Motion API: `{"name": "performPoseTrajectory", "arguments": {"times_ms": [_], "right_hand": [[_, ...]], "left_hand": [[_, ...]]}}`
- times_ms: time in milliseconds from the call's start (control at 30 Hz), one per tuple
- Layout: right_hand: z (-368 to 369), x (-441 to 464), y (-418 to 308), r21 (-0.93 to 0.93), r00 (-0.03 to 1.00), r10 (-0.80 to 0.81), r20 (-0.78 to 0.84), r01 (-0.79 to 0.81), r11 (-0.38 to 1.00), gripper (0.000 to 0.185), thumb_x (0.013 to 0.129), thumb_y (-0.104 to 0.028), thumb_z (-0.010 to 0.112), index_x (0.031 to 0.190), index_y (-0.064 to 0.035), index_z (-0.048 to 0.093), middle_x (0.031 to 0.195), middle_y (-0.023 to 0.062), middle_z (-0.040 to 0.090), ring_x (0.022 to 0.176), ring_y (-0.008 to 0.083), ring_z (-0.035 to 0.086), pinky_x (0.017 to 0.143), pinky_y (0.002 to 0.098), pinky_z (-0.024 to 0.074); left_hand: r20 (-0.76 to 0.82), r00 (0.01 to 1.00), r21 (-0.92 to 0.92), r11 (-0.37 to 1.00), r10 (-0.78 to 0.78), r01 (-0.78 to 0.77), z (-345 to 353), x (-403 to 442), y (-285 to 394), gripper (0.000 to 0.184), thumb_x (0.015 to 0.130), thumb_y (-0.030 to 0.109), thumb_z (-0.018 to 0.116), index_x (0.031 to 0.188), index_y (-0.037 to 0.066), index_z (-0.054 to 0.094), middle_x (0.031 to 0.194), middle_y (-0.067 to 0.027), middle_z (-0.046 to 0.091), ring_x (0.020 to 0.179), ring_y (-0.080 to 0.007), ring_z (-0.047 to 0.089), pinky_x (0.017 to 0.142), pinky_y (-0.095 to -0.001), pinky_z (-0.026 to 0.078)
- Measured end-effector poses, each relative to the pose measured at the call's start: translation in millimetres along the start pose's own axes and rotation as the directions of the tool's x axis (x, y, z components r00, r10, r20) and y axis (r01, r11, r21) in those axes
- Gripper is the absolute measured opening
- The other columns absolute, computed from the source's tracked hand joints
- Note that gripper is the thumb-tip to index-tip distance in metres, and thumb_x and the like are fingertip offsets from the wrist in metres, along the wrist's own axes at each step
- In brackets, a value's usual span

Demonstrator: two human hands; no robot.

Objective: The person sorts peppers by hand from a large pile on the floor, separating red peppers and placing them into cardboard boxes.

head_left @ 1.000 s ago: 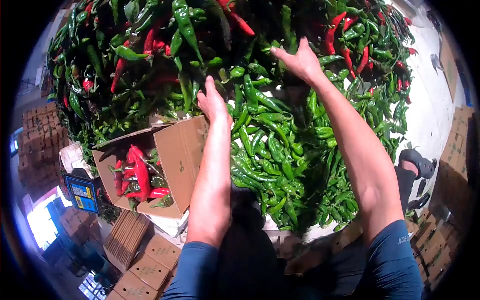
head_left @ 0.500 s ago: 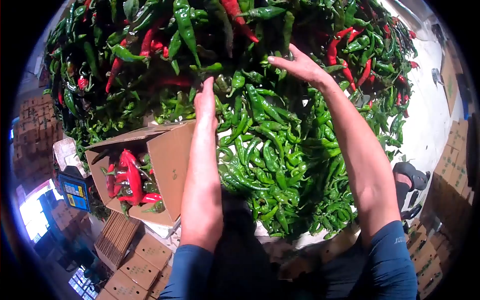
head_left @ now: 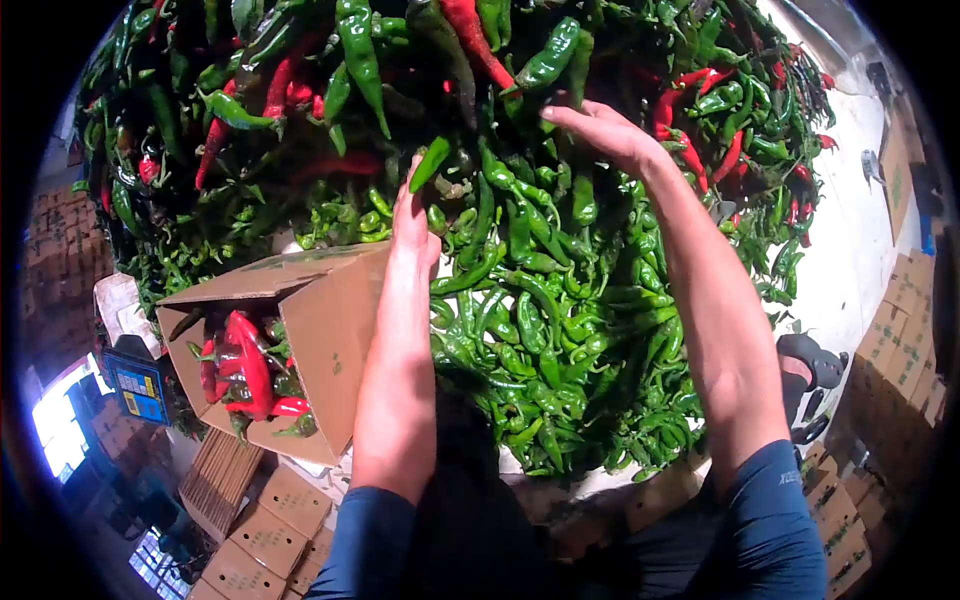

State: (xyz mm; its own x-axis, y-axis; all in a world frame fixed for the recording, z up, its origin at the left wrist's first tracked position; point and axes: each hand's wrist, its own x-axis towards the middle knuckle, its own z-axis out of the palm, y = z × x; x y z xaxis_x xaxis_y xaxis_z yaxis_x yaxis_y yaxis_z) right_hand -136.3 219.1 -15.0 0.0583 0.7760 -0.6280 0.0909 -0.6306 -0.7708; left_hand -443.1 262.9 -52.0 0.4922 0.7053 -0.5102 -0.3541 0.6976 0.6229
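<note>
My left hand [head_left: 412,215] is at the heap's lower slope, seen edge-on, with a small green pepper [head_left: 429,165] against its fingertips; how its fingers are bent is hard to see. My right hand [head_left: 603,133] reaches into the heap from the right, its thumb apart from the other fingers and nothing gripped. Between and below the hands lie many green peppers [head_left: 540,320] on a white surface. Above them rises a tall heap of green and red peppers [head_left: 360,60]. A long red pepper [head_left: 472,40] lies over the heap's edge.
An open cardboard box [head_left: 335,350] with red and dark green peppers stands left of my left forearm. Beyond it is a blue-faced device [head_left: 138,390]. Flattened cardboard [head_left: 222,480] and closed cartons [head_left: 268,535] are at the lower left. A person's shoe [head_left: 810,360] shows at the right.
Loose green peppers have shifted down between my hands, covering more of the white surface. My right hand has dropped slightly and its fingers lie closer together. The box appears further left.
</note>
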Motion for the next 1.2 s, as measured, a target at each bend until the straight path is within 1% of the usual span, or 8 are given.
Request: {"name": "performPoseTrajectory", "arguments": {"times_ms": [233,300,367,433,667,900,1067,1200], "right_hand": [[23,-29,3,0.127,0.980,-0.005,0.200,-0.021,0.992,0.073,0.079,-0.047,0.078,0.137,-0.0090,0.055,0.128,0.0082,0.061,0.115,0.0193,0.055,0.096,0.0345,0.0460],[26,-42,9,0.103,0.997,0.037,0.066,-0.044,0.994,0.071,0.083,-0.045,0.076,0.136,-0.0044,0.053,0.132,0.0079,0.059,0.119,0.0158,0.053,0.099,0.0331,0.0453],[16,-31,18,0.254,0.929,0.019,0.369,-0.120,0.960,0.080,0.084,-0.051,0.073,0.141,-0.0007,0.048,0.138,0.0106,0.055,0.124,0.0177,0.051,0.103,0.0323,0.0419],[31,-43,10,0.117,0.998,0.010,0.066,-0.017,0.993,0.080,0.083,-0.059,0.070,0.135,-0.0006,0.055,0.131,0.0089,0.060,0.115,0.0184,0.055,0.099,0.0333,0.0435],[42,-126,49,0.438,0.974,-0.131,0.186,0.037,0.898,0.067,0.091,-0.039,0.067,0.143,-0.0026,0.046,0.139,0.0096,0.055,0.126,0.0203,0.051,0.108,0.0357,0.0405],[54,-284,135,0.717,0.971,-0.010,0.238,-0.169,0.677,0.049,0.091,-0.037,0.069,0.126,-0.0062,0.057,0.105,0.0055,0.066,0.088,0.0179,0.066,0.069,0.0369,0.0597],[42,-337,171,0.345,0.939,0.342,0.022,-0.329,0.879,0.037,0.089,-0.027,0.071,0.116,-0.0024,0.064,0.104,0.0069,0.068,0.079,0.0119,0.067,0.064,0.0276,0.0551],[43,-367,155,-0.053,0.969,0.158,-0.192,-0.170,0.984,0.040,0.083,-0.021,0.076,0.113,0.0011,0.063,0.100,0.0093,0.069,0.094,0.0230,0.065,0.086,0.0345,0.0516]], "left_hand": [[-0.022,0.988,0.041,0.987,-0.154,0.155,24,-34,-3,0.059,0.090,0.060,0.061,0.128,0.014,0.060,0.112,-0.0055,0.069,0.095,-0.0160,0.065,0.071,-0.0290,0.051],[0.005,0.996,-0.063,0.994,-0.085,0.085,22,-35,-6,0.061,0.089,0.057,0.064,0.130,0.013,0.058,0.115,-0.0059,0.069,0.097,-0.0187,0.066,0.080,-0.0339,0.054],[0.080,0.990,-0.109,0.986,-0.118,0.127,11,-21,-10,0.062,0.088,0.052,0.068,0.133,0.010,0.056,0.121,-0.0078,0.066,0.108,-0.0235,0.064,0.098,-0.0437,0.051],[0.053,0.986,-0.111,0.980,-0.158,0.163,37,-19,-7,0.059,0.090,0.048,0.067,0.133,0.009,0.055,0.125,-0.0095,0.064,0.112,-0.0263,0.062,0.101,-0.0456,0.049],[0.317,0.928,-0.229,0.934,-0.193,0.273,48,-91,-27,0.063,0.089,0.039,0.069,0.137,0.003,0.049,0.128,-0.0143,0.062,0.114,-0.0313,0.061,0.099,-0.0488,0.051],[0.446,0.758,-0.067,0.827,-0.475,0.558,71,-183,-67,0.060,0.084,0.018,0.063,0.139,0.000,0.046,0.127,-0.0147,0.061,0.113,-0.0289,0.062,0.102,-0.0440,0.049],[0.437,0.668,0.016,0.748,-0.602,0.663,66,-194,-78,0.056,0.083,0.017,0.060,0.135,-0.002,0.049,0.125,-0.0197,0.060,0.112,-0.0356,0.062,0.100,-0.0475,0.050],[0.416,0.669,-0.034,0.724,-0.616,0.689,64,-194,-71,0.054,0.083,0.017,0.061,0.133,-0.002,0.052,0.137,-0.0258,0.052,0.111,-0.0359,0.063,0.101,-0.0487,0.049]]}}
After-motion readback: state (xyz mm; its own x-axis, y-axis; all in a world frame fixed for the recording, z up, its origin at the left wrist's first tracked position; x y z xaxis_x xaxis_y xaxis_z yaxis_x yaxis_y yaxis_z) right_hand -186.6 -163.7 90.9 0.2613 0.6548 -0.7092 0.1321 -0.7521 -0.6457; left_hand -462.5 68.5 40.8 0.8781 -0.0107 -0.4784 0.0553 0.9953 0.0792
